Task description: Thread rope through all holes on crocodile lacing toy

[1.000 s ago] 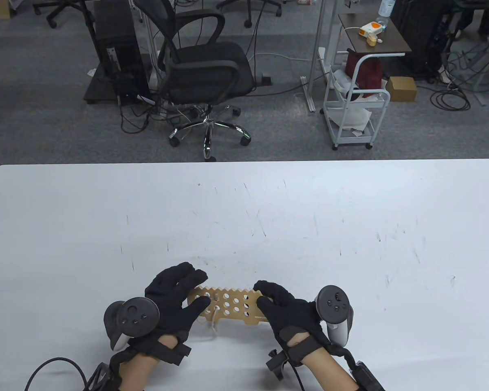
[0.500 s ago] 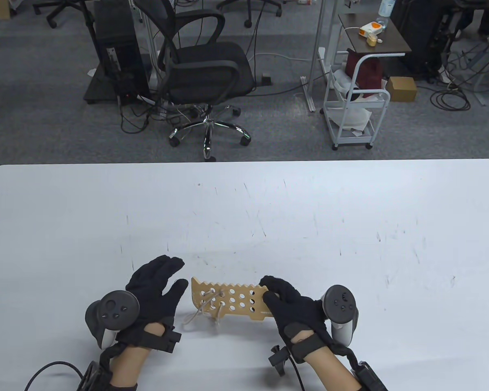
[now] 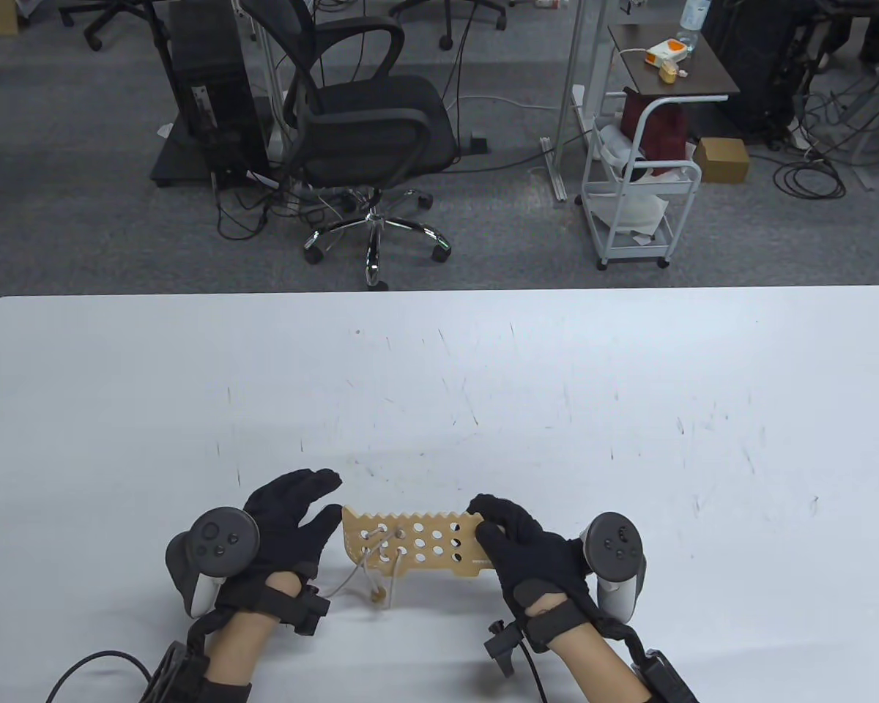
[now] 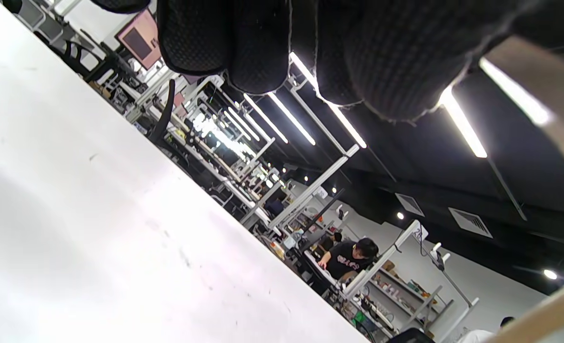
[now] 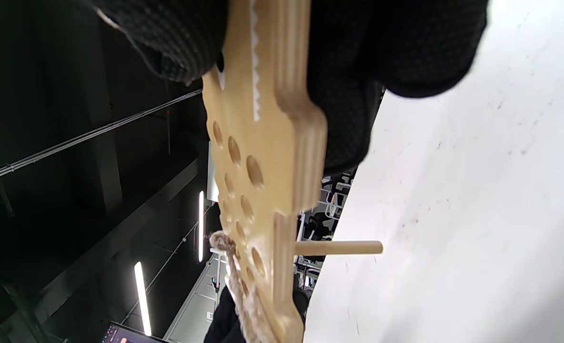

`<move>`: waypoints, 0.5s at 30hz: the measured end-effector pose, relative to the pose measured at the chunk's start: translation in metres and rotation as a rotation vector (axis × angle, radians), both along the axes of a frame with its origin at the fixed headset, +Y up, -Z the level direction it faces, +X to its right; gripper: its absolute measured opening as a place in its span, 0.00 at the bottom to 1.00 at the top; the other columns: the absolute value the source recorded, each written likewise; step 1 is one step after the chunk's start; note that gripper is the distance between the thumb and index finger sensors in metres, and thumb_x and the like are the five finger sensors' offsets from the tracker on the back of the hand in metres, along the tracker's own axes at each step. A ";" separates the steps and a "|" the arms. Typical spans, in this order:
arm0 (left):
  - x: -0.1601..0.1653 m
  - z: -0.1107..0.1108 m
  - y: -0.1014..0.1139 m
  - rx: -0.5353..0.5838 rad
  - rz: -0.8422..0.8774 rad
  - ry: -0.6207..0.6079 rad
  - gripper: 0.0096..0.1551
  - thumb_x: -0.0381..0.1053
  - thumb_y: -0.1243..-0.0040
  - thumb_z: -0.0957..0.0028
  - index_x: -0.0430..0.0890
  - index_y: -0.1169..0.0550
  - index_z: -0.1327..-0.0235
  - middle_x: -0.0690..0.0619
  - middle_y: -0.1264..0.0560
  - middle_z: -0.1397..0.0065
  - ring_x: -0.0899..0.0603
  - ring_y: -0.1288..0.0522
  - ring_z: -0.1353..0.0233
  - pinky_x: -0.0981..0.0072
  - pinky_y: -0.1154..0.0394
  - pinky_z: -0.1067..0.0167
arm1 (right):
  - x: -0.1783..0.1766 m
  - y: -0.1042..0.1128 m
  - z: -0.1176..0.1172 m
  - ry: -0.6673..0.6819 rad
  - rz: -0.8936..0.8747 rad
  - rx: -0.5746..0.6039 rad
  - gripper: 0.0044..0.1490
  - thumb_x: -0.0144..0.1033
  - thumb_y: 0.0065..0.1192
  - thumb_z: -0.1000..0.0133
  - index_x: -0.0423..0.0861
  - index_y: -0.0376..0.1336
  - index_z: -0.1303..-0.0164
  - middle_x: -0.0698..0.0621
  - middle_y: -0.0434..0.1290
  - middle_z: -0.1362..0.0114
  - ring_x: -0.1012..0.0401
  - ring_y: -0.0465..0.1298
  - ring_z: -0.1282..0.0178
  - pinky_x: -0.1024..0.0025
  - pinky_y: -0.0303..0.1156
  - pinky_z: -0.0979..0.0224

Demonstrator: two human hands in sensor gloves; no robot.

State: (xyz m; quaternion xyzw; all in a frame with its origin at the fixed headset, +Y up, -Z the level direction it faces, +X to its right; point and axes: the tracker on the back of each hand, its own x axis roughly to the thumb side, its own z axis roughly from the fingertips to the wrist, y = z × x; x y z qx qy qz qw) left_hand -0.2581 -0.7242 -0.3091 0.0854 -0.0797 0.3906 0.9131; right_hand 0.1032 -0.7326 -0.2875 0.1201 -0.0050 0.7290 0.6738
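The wooden crocodile lacing board is held just above the table near its front edge. My right hand grips the board's right end between thumb and fingers; the right wrist view shows the board edge-on. A beige rope is laced through the leftmost holes and hangs below the board. Its wooden needle dangles at the end and shows in the right wrist view sticking out sideways. My left hand is open and holds nothing, its thumb close to the board's left end.
The white table stretches away beyond the hands. An office chair and a white cart stand on the floor past the far edge. The left wrist view shows only my fingers and the table.
My left hand let go of the board's left end, drew away to the left, then came back a little. The rope and needle now hang free below the board. My right hand kept its grip.
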 end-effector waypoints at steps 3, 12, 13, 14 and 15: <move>0.006 -0.002 -0.003 -0.020 -0.007 -0.049 0.29 0.60 0.27 0.57 0.66 0.20 0.38 0.50 0.27 0.28 0.38 0.31 0.27 0.38 0.41 0.26 | -0.001 0.000 0.000 0.007 -0.012 0.000 0.31 0.39 0.62 0.47 0.39 0.63 0.35 0.44 0.80 0.42 0.50 0.84 0.51 0.53 0.75 0.46; 0.024 -0.003 -0.011 -0.108 0.057 -0.262 0.31 0.60 0.25 0.59 0.69 0.21 0.38 0.51 0.28 0.26 0.38 0.33 0.25 0.38 0.42 0.26 | -0.003 0.001 0.002 0.033 -0.080 -0.022 0.31 0.39 0.62 0.47 0.39 0.63 0.35 0.44 0.80 0.42 0.51 0.85 0.52 0.53 0.75 0.47; 0.025 -0.003 -0.011 -0.115 0.062 -0.279 0.31 0.60 0.25 0.59 0.69 0.21 0.38 0.51 0.29 0.26 0.38 0.33 0.25 0.38 0.43 0.26 | -0.003 0.001 0.002 0.035 -0.085 -0.024 0.31 0.39 0.62 0.46 0.39 0.63 0.35 0.44 0.80 0.42 0.51 0.85 0.52 0.53 0.75 0.47; 0.027 -0.003 -0.012 -0.124 0.066 -0.305 0.32 0.60 0.25 0.59 0.70 0.21 0.38 0.50 0.29 0.26 0.37 0.33 0.25 0.38 0.43 0.25 | -0.004 0.001 0.002 0.040 -0.091 -0.027 0.31 0.39 0.62 0.47 0.39 0.63 0.35 0.44 0.80 0.42 0.51 0.85 0.52 0.53 0.75 0.47; 0.030 -0.003 -0.013 -0.138 0.069 -0.330 0.32 0.60 0.25 0.59 0.70 0.21 0.37 0.51 0.29 0.25 0.37 0.34 0.25 0.38 0.43 0.25 | -0.004 0.001 0.002 0.042 -0.096 -0.029 0.31 0.39 0.62 0.47 0.39 0.63 0.35 0.44 0.80 0.42 0.51 0.85 0.52 0.53 0.75 0.47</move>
